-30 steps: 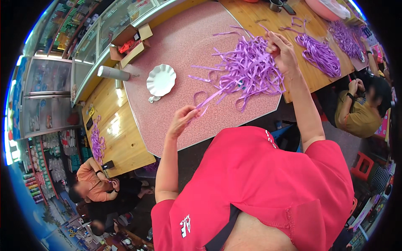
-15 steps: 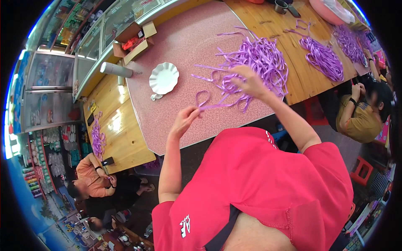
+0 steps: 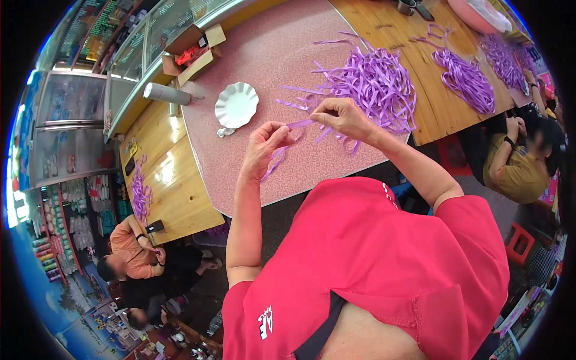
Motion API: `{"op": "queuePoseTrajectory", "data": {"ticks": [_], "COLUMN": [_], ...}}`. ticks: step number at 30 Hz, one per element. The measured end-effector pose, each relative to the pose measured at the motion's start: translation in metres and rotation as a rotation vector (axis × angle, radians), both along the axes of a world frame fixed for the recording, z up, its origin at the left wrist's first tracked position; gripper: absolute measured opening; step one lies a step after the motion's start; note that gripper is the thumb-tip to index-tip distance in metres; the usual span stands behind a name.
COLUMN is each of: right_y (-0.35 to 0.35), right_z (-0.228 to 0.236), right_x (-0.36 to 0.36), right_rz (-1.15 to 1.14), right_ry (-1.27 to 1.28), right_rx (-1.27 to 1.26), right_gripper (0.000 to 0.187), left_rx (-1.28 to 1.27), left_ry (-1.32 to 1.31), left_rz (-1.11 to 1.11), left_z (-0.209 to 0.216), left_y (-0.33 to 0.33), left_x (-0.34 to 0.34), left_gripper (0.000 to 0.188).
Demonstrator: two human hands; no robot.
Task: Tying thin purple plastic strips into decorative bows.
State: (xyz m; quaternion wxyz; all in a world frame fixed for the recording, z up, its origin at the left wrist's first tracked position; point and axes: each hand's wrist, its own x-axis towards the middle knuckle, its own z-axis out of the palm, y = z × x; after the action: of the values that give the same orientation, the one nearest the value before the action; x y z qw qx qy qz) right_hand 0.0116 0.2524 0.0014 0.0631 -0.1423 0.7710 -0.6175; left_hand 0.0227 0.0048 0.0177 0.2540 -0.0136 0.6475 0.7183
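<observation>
A short length of purple ribbon [image 3: 300,123] is stretched between my two hands over the pink tabletop [image 3: 240,60]. My left hand [image 3: 268,144] pinches one end, with a loose purple tail hanging below the fingers. The other end is pinched by my right hand [image 3: 345,117], just in front of a big tangled heap of purple ribbons [image 3: 378,87]. Several strands of the heap trail leftward behind my hands. To the left lies a white scalloped plate [image 3: 236,105], with a small crumpled whitish thing [image 3: 224,132] at its near edge.
A grey cylinder [image 3: 167,93] and an open cardboard box [image 3: 201,54] with red contents stand at the far left. More purple ribbon bundles [image 3: 465,78] lie on the wooden table to the right. Seated people are at the left [image 3: 135,246] and right [image 3: 519,153].
My right hand has come left from the heap and closed on the ribbon near my left hand. My left hand has risen slightly, and the ribbon's loop now hangs lower.
</observation>
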Motion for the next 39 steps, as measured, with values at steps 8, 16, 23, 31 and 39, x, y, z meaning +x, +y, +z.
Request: {"op": "queuePoseTrajectory", "data": {"ticks": [8, 16, 23, 31, 39], "right_y": [-0.021, -0.035, -0.037, -0.043, -0.039], "right_z": [-0.015, -0.001, 0.02, 0.018, 0.019], "right_x": [-0.007, 0.004, 0.005, 0.007, 0.004], "right_rz": [0.008, 0.156, 0.036, 0.032, -0.003], "right_ry": [0.452, -0.235, 0.329, 0.376, 0.387], "right_rx": [0.026, -0.257, 0.064, -0.007, 0.024], "right_gripper": [0.028, 0.025, 0.019, 0.014, 0.009], "left_rx": [-0.027, -0.051, 0.061, 0.155, -0.344], "left_ry": [0.026, 0.064, -0.046, -0.086, 0.716], "left_rz": [-0.013, 0.032, 0.045, 0.066, -0.021], "left_z": [0.011, 0.02, 0.018, 0.01, 0.026], "left_y": [0.016, 0.009, 0.004, -0.002, 0.015], "left_x": [0.001, 0.002, 0.001, 0.004, 0.009], "left_gripper": [0.02, 0.019, 0.015, 0.017, 0.024]}}
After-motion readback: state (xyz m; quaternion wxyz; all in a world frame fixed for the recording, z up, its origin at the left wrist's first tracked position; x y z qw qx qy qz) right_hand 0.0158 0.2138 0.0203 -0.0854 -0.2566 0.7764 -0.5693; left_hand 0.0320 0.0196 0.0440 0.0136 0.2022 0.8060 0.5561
